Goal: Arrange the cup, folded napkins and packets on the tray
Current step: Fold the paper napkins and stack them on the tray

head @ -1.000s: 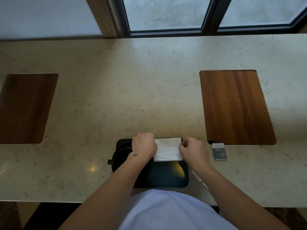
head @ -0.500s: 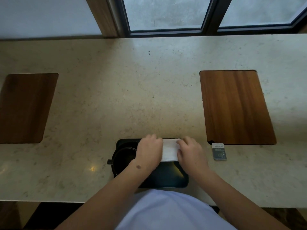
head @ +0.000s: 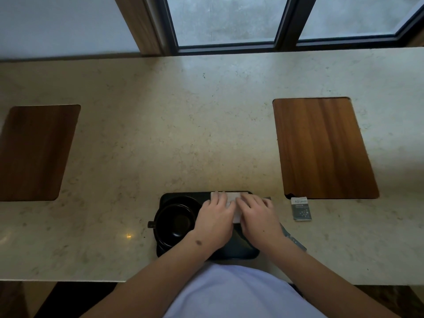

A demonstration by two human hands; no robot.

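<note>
Both hands lie flat, palms down, on a white folded napkin [head: 232, 198] at the far right part of a black tray [head: 243, 250] that sits at the near edge of the pale stone desk [head: 183, 125]. The left hand [head: 215, 216] covers the napkin's left half, its fingers [head: 218, 198] spread narrowly and pressed on the cloth; the right hand [head: 257, 216] covers the right half, its fingers [head: 250, 199] likewise laid out flat, gripping nothing. Only a strip of napkin shows between and beyond the two hands, reaching the tray's far rim.

On the left part of the tray stands a black cup [head: 174, 222] on a dark saucer, its small handle pointing left past the tray's edge. A grey packet [head: 301, 208] lies on the desk well right of the tray, just near the corner of a wooden inset panel [head: 321, 148]. Another slim packet [head: 294, 241] lies partly hidden under the right wrist, beside the tray's right edge. A second wooden inset panel [head: 34, 152] lies far left.
</note>
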